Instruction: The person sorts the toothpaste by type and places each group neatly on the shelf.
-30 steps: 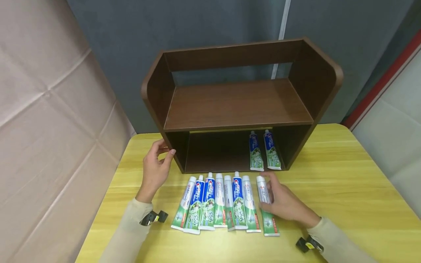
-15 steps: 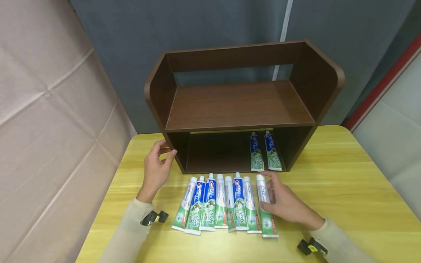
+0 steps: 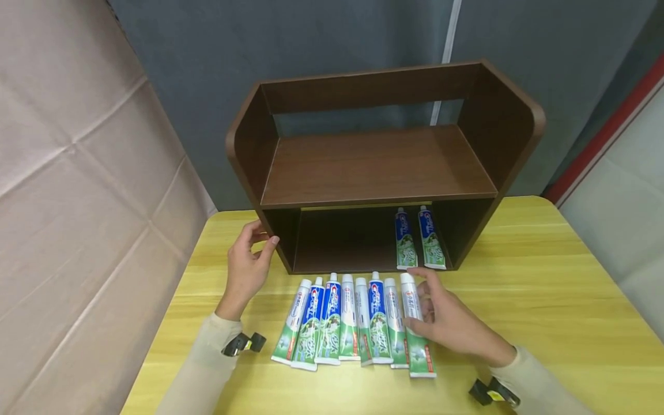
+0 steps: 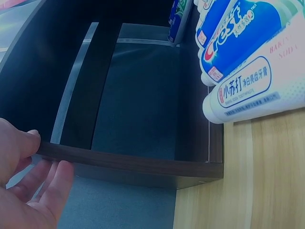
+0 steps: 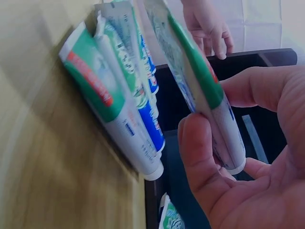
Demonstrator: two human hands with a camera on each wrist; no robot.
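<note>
My right hand (image 3: pixel 448 316) pinches a white-and-green toothpaste tube (image 3: pixel 415 323) between thumb and fingers. In the right wrist view this toothpaste tube (image 5: pixel 209 90) is lifted off the table, cap away from me. To its left lies a row of several toothpaste tubes, among them a blue-and-green tube (image 3: pixel 378 314) and a white-and-green tube (image 3: pixel 291 320) at the left end. My left hand (image 3: pixel 248 271) holds the left side panel of a dark brown shelf (image 3: pixel 378 164); the left wrist view has thumb and fingers on either side of the panel's edge (image 4: pixel 128 161).
Two blue-and-green toothpaste tubes (image 3: pixel 406 239) lie in the lower compartment, at its right. The shelf's front bottom edge runs just behind the row. A pale cloth (image 3: pixel 78 202) hangs on the left, and a grey partition (image 3: pixel 332 40) stands behind the yellow wood-grain table (image 3: pixel 539 276).
My right hand has raised the white-and-green toothpaste tube and shifted it slightly left, so it now overlaps the row's right end. The left hand stays at the shelf's side.
</note>
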